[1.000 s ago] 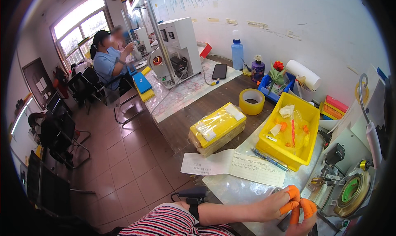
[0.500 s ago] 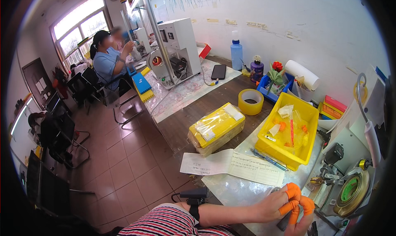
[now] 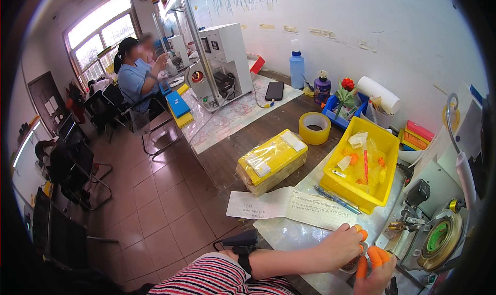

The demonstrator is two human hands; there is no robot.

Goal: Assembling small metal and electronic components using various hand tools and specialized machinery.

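Observation:
Orange finger covers sit on fingertips of both hands. My left hand (image 3: 338,249) reaches in from the lower edge, fingers bent down and closed at a small round dish (image 3: 351,266), which is mostly hidden by the hand. Whatever its fingertips hold cannot be seen. Close by on the right, my right hand (image 3: 376,275) has curled fingers with the thumb near them; anything between is too small to make out. Just beyond the hands lie a handwritten paper sheet (image 3: 315,212) and a blue pen (image 3: 338,199).
A yellow bin (image 3: 385,192) holds scraps and orange finger covers. A wrapped yellow box (image 3: 271,161) and a tape roll (image 3: 314,128) stand farther left. On the right is a machine with a spool (image 3: 439,241). Two other people sit at the far benches.
The fingertips of my two hands were together and have come apart. My left hand has shifted slightly left, bringing part of the dish into sight. My right hand has moved a little lower.

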